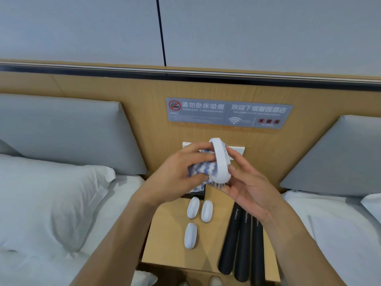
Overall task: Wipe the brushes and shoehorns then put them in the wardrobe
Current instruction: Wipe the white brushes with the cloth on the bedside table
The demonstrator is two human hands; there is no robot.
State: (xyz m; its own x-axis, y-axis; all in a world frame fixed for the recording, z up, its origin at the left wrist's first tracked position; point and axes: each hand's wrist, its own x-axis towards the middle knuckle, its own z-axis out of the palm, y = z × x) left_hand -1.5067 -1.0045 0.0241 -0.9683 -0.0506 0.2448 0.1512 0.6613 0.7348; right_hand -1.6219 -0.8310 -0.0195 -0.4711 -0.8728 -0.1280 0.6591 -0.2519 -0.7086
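My right hand (pixel 245 188) holds a white oval brush (pixel 221 162) upright above the nightstand, bristles down. My left hand (pixel 177 174) grips a blue-and-white striped cloth (pixel 201 171) and presses it against the brush's left side. Three more white brushes lie on the wooden nightstand (pixel 165 240): two side by side (pixel 193 207) (pixel 207 211) and one nearer me (pixel 190 235). Three black shoehorns (pixel 244 242) lie side by side on the nightstand's right part, partly hidden under my right wrist.
A bed with a white pillow (pixel 51 203) lies to the left and another bed (pixel 340 234) to the right. The wooden headboard wall carries a grey notice sign (pixel 228 113) and a white switch plate (pixel 239 150) behind my hands.
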